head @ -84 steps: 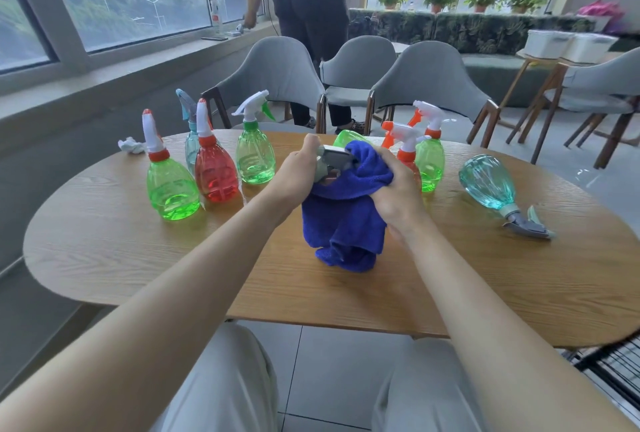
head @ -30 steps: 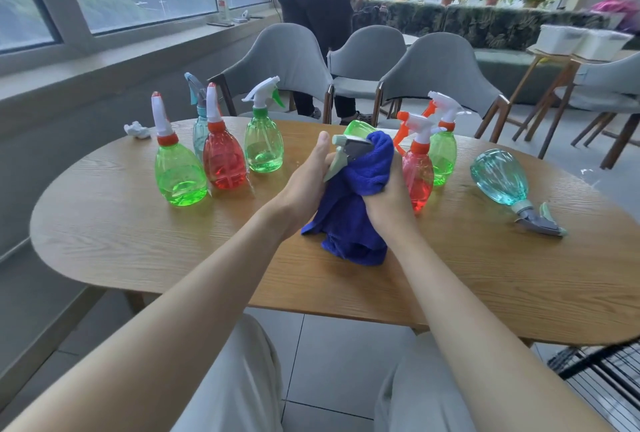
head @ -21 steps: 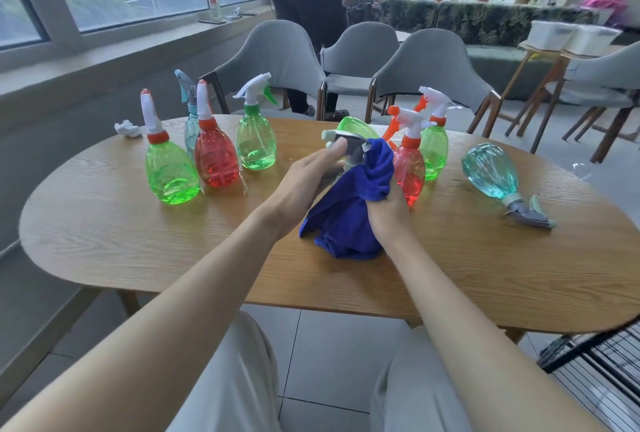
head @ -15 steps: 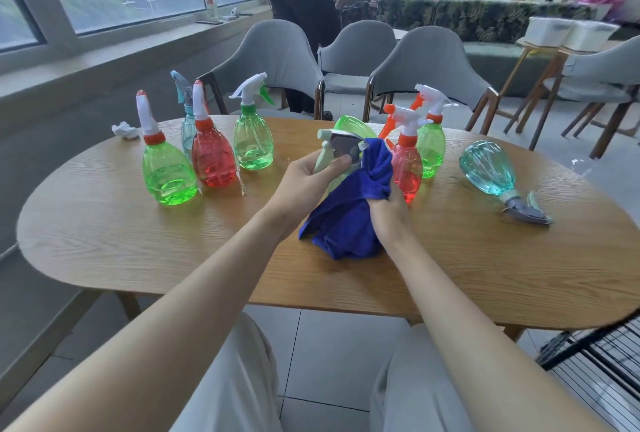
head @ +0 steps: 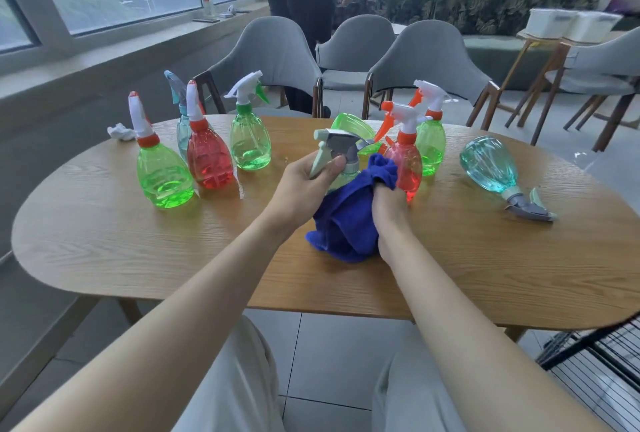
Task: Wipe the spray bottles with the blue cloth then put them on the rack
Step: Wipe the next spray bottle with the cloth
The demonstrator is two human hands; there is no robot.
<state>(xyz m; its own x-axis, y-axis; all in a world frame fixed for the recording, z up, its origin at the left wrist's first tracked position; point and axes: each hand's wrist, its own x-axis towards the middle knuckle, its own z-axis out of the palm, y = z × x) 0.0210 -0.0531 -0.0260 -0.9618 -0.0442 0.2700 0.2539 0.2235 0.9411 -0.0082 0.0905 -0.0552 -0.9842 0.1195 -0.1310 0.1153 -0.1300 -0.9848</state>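
The left hand (head: 308, 185) grips the spray bottle (head: 341, 147) by its grey head, steadying it over the table (head: 104, 241). This lets the right hand (head: 389, 204), bunching the blue cloth (head: 341, 223), rub the body, seemingly hidden within. The rack (head: 599, 359) stands lower right.

Blue cloth (head: 346, 220) hides the held spray bottle's (head: 337, 147) body and the right hand's (head: 389, 204) fingers; the rack (head: 588, 341) is cropped

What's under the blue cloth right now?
A spray bottle: only its grey head shows above the blue cloth, gripped by the left hand. Its body is covered; the right hand grips the cloth.
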